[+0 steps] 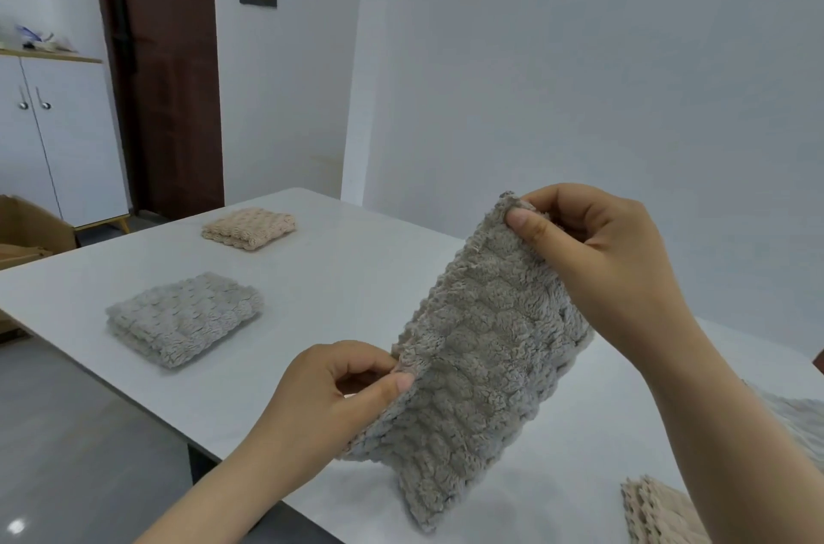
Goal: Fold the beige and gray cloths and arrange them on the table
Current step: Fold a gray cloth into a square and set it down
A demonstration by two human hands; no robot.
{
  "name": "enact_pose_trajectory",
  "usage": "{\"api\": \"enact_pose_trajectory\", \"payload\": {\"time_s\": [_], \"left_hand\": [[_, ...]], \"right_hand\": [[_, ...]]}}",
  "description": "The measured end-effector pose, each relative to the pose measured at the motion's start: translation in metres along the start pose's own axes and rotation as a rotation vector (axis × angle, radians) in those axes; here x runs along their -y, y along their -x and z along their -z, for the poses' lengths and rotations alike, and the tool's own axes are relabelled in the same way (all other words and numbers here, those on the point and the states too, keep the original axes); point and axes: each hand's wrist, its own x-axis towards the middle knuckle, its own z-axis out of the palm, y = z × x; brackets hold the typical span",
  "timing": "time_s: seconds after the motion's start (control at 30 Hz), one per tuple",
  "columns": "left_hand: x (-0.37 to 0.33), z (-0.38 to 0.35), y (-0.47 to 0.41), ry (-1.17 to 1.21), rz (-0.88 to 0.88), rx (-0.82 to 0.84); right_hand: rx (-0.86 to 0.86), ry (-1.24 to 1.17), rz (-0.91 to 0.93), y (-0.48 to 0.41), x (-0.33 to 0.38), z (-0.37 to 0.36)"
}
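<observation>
A gray cloth (481, 360) is pinched by both hands — left hand (343, 392), right hand (597, 258) — above the surface (356, 276).

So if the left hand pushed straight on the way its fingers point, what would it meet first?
The held gray cloth: the left hand points rightward into the edge it pinches. Beyond the cloth probably comes the right forearm, though depth is unclear.

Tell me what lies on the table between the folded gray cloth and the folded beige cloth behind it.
The head view shows only bare table between the folded gray cloth and the folded beige cloth.
</observation>
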Motion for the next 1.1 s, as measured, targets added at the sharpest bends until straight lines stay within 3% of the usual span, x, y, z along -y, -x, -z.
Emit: {"api": "enact_pose_trajectory", "payload": {"time_s": [0.7,0.87,1.1], "left_hand": [[0.044,0.008,0.0,-0.268,0.129,0.057],[0.048,0.013,-0.004,-0.281,0.152,-0.012],[0.042,0.023,-0.014,-0.217,0.17,-0.235]], "right_hand": [[-0.1,0.011,-0.031,0.001,-0.015,0.011],[-0.107,0.001,-0.045,0.002,-0.019,0.015],[-0.19,-0.024,-0.106,0.01,-0.03,0.021]]}}
